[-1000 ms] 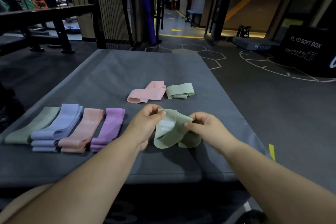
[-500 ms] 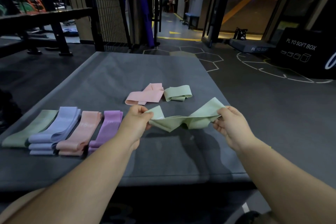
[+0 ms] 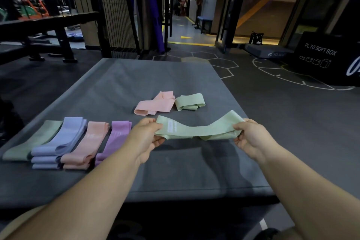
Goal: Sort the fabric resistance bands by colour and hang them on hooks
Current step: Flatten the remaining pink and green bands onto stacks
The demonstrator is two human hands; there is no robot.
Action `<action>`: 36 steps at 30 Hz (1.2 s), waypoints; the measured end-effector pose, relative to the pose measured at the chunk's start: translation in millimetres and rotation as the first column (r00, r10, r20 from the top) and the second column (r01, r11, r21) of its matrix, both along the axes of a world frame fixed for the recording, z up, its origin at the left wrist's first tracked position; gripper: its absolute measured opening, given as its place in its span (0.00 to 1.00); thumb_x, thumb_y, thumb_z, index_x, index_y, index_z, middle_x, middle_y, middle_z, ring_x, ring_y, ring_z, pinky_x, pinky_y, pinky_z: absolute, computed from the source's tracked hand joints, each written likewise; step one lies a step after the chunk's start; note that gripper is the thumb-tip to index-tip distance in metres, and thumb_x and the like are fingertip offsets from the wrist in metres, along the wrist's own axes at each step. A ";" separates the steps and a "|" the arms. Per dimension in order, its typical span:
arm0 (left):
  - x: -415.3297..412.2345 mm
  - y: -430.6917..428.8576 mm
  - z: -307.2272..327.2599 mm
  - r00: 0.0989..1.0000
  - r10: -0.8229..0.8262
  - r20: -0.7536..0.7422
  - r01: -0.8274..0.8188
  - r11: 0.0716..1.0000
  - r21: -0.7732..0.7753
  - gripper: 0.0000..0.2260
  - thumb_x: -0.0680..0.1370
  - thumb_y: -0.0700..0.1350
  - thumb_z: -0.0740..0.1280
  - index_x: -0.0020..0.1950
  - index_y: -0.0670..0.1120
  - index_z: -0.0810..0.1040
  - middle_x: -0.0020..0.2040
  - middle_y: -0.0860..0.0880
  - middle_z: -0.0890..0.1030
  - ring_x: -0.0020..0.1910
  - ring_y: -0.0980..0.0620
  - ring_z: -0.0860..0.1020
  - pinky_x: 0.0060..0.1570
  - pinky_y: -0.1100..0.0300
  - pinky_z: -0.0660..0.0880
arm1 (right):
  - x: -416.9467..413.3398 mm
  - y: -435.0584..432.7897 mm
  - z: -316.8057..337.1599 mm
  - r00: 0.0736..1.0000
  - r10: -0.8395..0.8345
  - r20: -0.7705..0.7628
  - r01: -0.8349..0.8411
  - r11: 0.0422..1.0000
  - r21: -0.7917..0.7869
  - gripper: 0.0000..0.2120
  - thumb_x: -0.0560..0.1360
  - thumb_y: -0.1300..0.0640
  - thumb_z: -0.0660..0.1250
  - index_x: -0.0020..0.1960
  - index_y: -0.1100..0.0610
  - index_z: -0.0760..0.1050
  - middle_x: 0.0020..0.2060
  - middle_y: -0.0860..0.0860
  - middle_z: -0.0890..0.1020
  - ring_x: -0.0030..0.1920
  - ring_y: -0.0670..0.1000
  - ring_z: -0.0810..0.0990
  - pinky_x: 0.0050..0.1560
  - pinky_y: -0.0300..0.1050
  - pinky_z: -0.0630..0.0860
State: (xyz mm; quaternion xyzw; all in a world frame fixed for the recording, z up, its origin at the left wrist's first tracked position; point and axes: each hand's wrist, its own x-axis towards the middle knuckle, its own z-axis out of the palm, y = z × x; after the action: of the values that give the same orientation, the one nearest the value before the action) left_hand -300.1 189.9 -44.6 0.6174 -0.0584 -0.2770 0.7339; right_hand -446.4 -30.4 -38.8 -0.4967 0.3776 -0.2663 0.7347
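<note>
A light green band (image 3: 196,130) is stretched out flat above the grey mat (image 3: 175,171). My left hand (image 3: 147,136) pinches its left end and my right hand (image 3: 250,137) pinches its right end. On the mat's left lie sorted rows: a green band (image 3: 33,142), lilac bands (image 3: 60,142), peach bands (image 3: 87,144) and purple bands (image 3: 115,139). Farther back rest a folded pink band (image 3: 155,104) and a folded green band (image 3: 190,101). No hooks are in view.
The mat's front edge (image 3: 175,195) is close to my body. A black rack (image 3: 48,31) and wire mesh panel (image 3: 115,9) stand at the back left. Black plyo soft boxes (image 3: 321,56) sit on the floor at the right.
My hands have pulled apart, drawing the crumpled green band out into a long flat strip. The bands on the mat have not moved.
</note>
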 end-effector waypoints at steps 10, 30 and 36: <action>0.6 -0.7 -3.0 1.000 0.007 0.018 -0.008 0.999 0.043 0.05 0.82 0.37 0.58 0.51 0.46 0.71 0.48 0.42 0.82 0.43 0.45 0.81 0.39 0.57 0.76 | -3.0 -1.6 -7.1 0.941 0.198 -0.275 -0.248 0.956 -0.160 0.15 0.76 0.69 0.62 0.57 0.52 0.72 0.51 0.55 0.79 0.47 0.53 0.79 0.41 0.45 0.76; 10.0 0.4 -20.4 0.971 -0.043 0.237 -0.046 0.933 0.358 0.03 0.79 0.46 0.62 0.48 0.49 0.74 0.50 0.46 0.83 0.49 0.46 0.83 0.38 0.58 0.77 | -14.1 5.7 -5.0 0.709 0.374 -0.598 -0.633 0.710 -0.307 0.14 0.80 0.52 0.57 0.66 0.47 0.65 0.50 0.50 0.74 0.48 0.50 0.73 0.46 0.44 0.70; 11.4 0.5 -20.6 0.963 -0.036 0.265 -0.067 0.927 0.369 0.03 0.79 0.45 0.63 0.46 0.50 0.73 0.49 0.46 0.82 0.49 0.46 0.82 0.39 0.56 0.78 | -19.6 2.4 -6.2 0.671 0.296 -0.679 -0.663 0.650 -0.371 0.17 0.78 0.59 0.58 0.65 0.47 0.70 0.52 0.51 0.77 0.49 0.52 0.77 0.44 0.44 0.75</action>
State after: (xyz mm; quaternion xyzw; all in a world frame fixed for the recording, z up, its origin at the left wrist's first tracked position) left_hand -288.8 190.5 -65.2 0.7781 -0.0982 -0.1914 0.5901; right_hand -466.0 -28.0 -45.0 -0.8395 0.3189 0.0046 0.4399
